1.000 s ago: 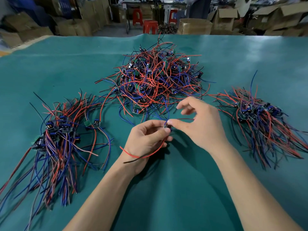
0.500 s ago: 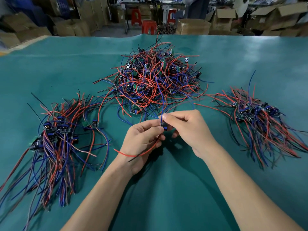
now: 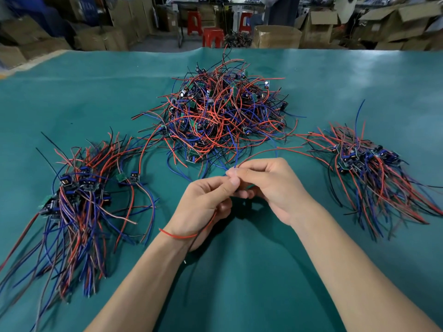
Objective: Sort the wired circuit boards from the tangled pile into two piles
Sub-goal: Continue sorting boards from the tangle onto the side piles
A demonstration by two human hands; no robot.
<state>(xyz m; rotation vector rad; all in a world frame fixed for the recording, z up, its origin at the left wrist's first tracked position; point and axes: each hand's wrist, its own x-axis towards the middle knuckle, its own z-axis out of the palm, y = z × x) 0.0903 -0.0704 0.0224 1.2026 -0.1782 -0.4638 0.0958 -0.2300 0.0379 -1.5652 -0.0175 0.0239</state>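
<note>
Pinching one wired board (image 3: 233, 179) between left hand (image 3: 203, 207) and right hand (image 3: 271, 188) at 6 o'clock of the tangled pile (image 3: 220, 116); best drawing leads free slowly, then dropping onto left pile (image 3: 76, 200) or right pile (image 3: 369, 173).

Teal table cover (image 3: 263, 283) up front; behind it cardboard boxes (image 3: 275, 37) stacked L & R, red plastic stools (image 3: 212, 37) on grey floor.
</note>
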